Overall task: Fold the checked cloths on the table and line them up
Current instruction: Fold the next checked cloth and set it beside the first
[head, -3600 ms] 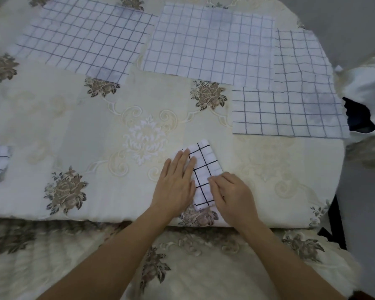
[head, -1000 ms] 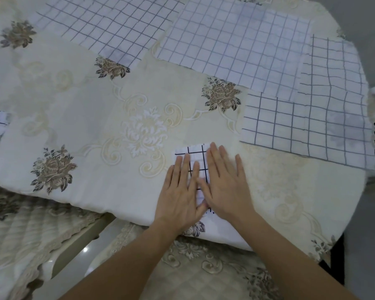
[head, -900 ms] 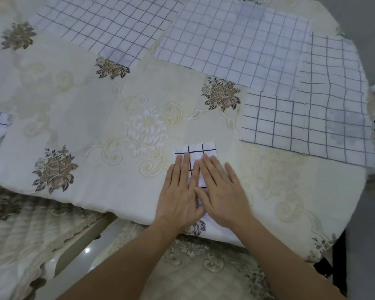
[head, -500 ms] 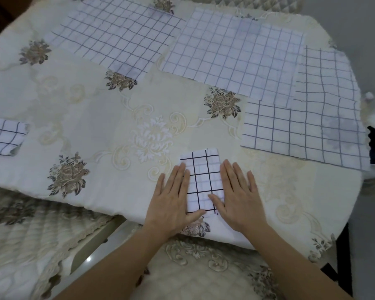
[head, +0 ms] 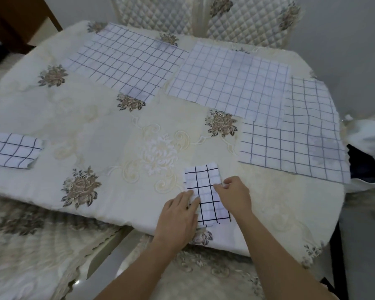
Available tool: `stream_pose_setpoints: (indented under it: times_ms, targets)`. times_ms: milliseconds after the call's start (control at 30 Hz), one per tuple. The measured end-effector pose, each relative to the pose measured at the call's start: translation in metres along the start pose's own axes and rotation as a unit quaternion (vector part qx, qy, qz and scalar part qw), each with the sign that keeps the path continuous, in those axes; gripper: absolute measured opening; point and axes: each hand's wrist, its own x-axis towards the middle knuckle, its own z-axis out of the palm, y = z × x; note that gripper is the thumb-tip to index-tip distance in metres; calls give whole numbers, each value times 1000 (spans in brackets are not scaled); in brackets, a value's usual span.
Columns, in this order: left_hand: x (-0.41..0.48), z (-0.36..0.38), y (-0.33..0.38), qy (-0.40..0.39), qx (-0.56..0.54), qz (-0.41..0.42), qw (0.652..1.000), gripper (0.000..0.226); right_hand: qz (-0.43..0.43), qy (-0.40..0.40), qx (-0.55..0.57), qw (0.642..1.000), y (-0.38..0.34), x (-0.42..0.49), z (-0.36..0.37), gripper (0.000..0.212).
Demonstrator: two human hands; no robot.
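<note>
A small folded checked cloth (head: 206,191) lies near the table's front edge. My left hand (head: 179,215) pinches its left edge with curled fingers. My right hand (head: 234,197) grips its right edge, fingers curled onto the fabric. Another folded checked cloth (head: 12,150) lies at the far left. Three unfolded checked cloths lie flat further back: one at the back left (head: 126,60), one at the back middle (head: 230,80), one at the right (head: 299,144).
The table (head: 95,126) wears a cream floral cover. Quilted chair backs (head: 204,16) stand behind it. A white and dark bundle (head: 366,152) sits past the right edge. A cushioned seat (head: 30,245) lies below the front edge at left.
Both hands went from lying flat beside the folded cloth to curling onto its left and right edges. The view has tilted up, showing more of the table's back.
</note>
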Motion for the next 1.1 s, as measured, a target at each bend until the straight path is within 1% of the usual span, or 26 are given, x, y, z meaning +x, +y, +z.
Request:
stream_pose_setpoints:
  times_ms: [100,167,267,333,400,467,500,533,567,600,633,667,700,733,767,833,867,933,1000,1033,1100]
  targets:
    - [-2,-1,-1,-8,-6,6,1000,45,37,-16,61,997,-2,5,2,29]
    - [-2,0,-1,-14,-28,-1,1000,45,30,-29,80,996,-3,7,2,25]
    - [-2,0,-2,3,-116,-50,992,49,12,-51,114,992,-6,4,-1,23]
    - [1,-4,-1,9,-214,-102,972,48,-7,-65,142,988,-8,-1,-3,20]
    - [6,-15,2,29,-317,-151,936,42,-22,-80,180,980,-10,-7,-7,20]
    - [13,-20,3,33,-376,-195,906,38,-35,-83,216,972,-12,-16,-12,26]
    - [18,-22,4,19,-399,-223,889,38,-40,-84,232,968,-13,-20,-15,27]
    - [23,-24,4,-1,-428,-259,866,38,-44,-85,254,962,-14,-24,-19,25]
    - [28,-29,5,-16,-469,-303,829,38,-38,-87,284,954,-16,-29,-24,21]
    - [33,-38,8,-30,-526,-350,775,36,-23,-89,322,942,-18,-34,-29,16]
    - [37,-48,11,-43,-593,-387,705,36,-5,-90,357,930,-20,-40,-35,15]
    - [40,-58,14,-63,-651,-410,636,40,5,-89,385,919,-22,-46,-40,16]
    - [42,-68,18,-86,-691,-419,583,46,9,-87,401,912,-24,-52,-45,18]
    - [43,-77,21,-105,-709,-416,559,53,5,-87,411,908,-25,-58,-50,19]
    - [43,-83,25,-117,-720,-406,551,58,0,-86,414,906,-26,-63,-54,19]
    - [42,-94,32,-113,-717,-389,567,60,-6,-75,403,912,-27,-74,-60,19]
    - [41,-97,36,-100,-704,-382,591,60,-8,-64,389,919,-26,-78,-61,18]
    - [39,-100,42,-80,-667,-339,659,58,-22,-43,354,934,-26,-87,-64,15]
    - [35,-105,49,-41,-627,-285,724,44,-48,-21,317,947,-25,-94,-65,13]
    - [32,-109,53,-20,-606,-266,749,36,-58,-10,304,951,-25,-98,-65,11]
    - [28,-111,59,10,-572,-234,786,35,-68,7,294,953,-28,-107,-66,8]
